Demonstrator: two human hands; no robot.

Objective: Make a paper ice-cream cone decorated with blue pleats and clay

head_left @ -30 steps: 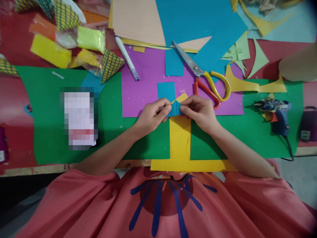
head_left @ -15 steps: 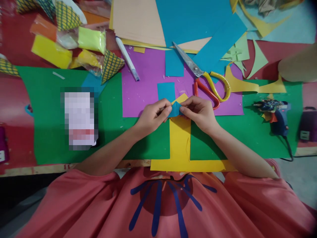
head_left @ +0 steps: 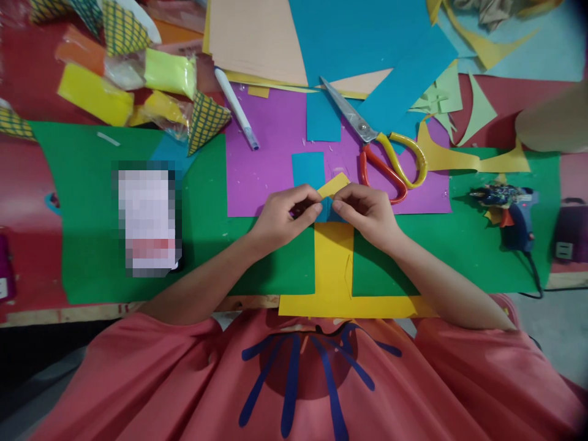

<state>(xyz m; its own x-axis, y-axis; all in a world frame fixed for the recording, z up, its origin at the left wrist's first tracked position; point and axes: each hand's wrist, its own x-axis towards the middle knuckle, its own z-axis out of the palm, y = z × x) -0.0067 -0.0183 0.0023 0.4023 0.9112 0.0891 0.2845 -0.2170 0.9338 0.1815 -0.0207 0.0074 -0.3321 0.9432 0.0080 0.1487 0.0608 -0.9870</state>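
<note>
Between my two hands is a small piece of folded blue paper [head_left: 327,211], creased down its middle. My left hand [head_left: 287,211] pinches its left side between thumb and fingers. On the other side, the thumb and fingertips of my right hand [head_left: 370,211] grip it, covering part of it. Beneath the hands lies a yellow paper strip [head_left: 333,263] with a wider base along the table edge. A blue paper square [head_left: 309,168] rests just beyond my left fingers. Past my right hand lie scissors [head_left: 362,128] with red and yellow handles, blades pointing away.
Green [head_left: 257,275] and purple paper [head_left: 266,184] cover the table. A white pen [head_left: 236,107] lies at upper left. A glue gun [head_left: 517,214] with a cord stands at right. A blurred-out rectangular object [head_left: 147,220] lies left. Clay packets [head_left: 169,73] and paper scraps [head_left: 478,113] lie farther back.
My fingers have shifted slightly on the blue paper, and it has tilted, showing a flatter, wider lower edge. My right hand has dropped a little. The tools around have not moved.
</note>
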